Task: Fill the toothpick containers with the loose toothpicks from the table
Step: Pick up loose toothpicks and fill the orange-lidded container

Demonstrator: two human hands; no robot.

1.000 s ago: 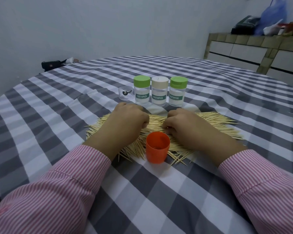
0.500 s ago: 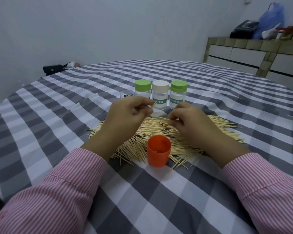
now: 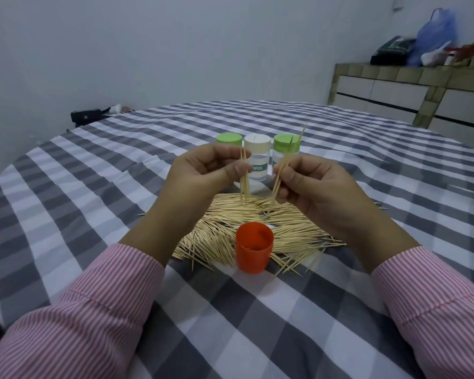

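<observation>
The desk [image 3: 93, 187], under a grey-and-white checked cloth, carries everything in play. The loose toothpick pile [image 3: 257, 222] lies spread at its centre, wide and thick; by that, most of the work appears to remain.

The person's left hand [image 3: 203, 173] and right hand [image 3: 315, 184] are both raised above the pile. The left hand's fingers [image 3: 240, 168] pinch a small bundle of toothpicks [image 3: 244, 179], held near upright. The right hand's fingers [image 3: 288, 177] pinch a second bundle [image 3: 282, 170], tilted, its tips pointing up to the right.

Behind the hands stand three labelled containers in a row: a green-lidded container [image 3: 229, 138] on the left, a white-lidded container [image 3: 257, 157] in the middle, another green-lidded one [image 3: 286, 144] on the right. All three lids are on. How full they are cannot be told. An orange cup [image 3: 253, 248], open at the top, stands at the near edge of the pile; it looks close to empty.

Judgement: early stage. Toothpicks have been gathered, none yet deposited from this handful.

Against the picture one second back: both hands then lay knuckles-up on the pile; they have since lifted clear with their bundles. The cup and containers have kept their places.
</observation>
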